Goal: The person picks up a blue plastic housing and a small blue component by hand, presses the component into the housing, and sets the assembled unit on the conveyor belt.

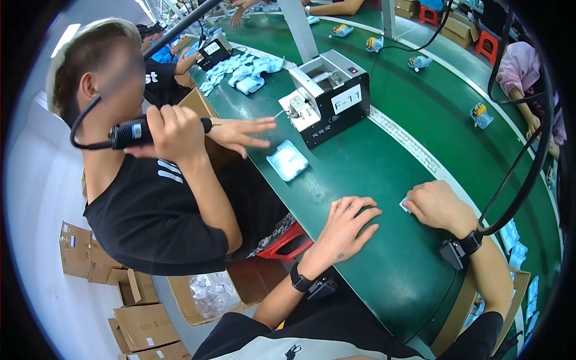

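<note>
My left hand (353, 225) lies on the green work table (384, 264), fingers spread and holding nothing. To its right, my right hand (441, 207) is closed near the conveyor side of the table. A small pale blue-white piece (405, 205) peeks out at its fingertips; the hand hides the rest, so its kind is unclear. Beyond my left hand lies a flat light-blue packet (287, 161). Beside it a co-worker's open hand (243, 133) reaches over the table. That person's other hand grips a corded black electric screwdriver (133, 132).
A black bench machine (330, 96) stands ahead, with piled blue packets (246, 72) behind it. Past a pale rail (408, 144), a green conveyor (444, 114) carries several wrapped parts. Black cables hang at the right. An open carton (447, 336) stands by my right arm.
</note>
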A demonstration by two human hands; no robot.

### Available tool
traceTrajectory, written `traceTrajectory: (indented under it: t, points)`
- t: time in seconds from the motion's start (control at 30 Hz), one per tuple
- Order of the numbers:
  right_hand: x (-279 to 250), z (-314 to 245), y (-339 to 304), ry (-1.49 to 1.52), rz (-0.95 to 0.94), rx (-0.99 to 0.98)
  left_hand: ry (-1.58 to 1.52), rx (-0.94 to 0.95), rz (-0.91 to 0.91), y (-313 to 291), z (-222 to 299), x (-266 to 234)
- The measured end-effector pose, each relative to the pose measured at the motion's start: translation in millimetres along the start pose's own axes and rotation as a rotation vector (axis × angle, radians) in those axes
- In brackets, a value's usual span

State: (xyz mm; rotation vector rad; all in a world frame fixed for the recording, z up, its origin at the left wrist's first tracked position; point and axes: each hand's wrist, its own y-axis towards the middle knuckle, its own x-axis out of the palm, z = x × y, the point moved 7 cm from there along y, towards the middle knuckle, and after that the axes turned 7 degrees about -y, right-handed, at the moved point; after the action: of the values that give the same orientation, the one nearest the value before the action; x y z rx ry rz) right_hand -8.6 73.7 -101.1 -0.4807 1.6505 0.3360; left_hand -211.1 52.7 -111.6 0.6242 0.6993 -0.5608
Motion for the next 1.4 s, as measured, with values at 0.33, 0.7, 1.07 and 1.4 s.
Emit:
traceTrajectory:
  t: [0.33,0.7,1.07,1.4]
  points:
    - [2.6,-2.4,3.2,-0.033,0.014,0.000,0.019,0.021,0.504,-22.3,-12.4,-36.6]
    - [1.6,-7.0,2.2,-0.087,0.014,0.015,0.346,-0.288,0.564,-14.2,-86.5,-106.8]
    - [-20.6,0.3,0.7,-0.158,0.167,0.077,0.095,-0.319,0.304,-5.3,-84.1,-78.5]
    - [-36.5,-78.7,45.8,-0.107,0.094,-0.170,0.087,-0.263,0.327,-9.1,-29.5,-27.0]
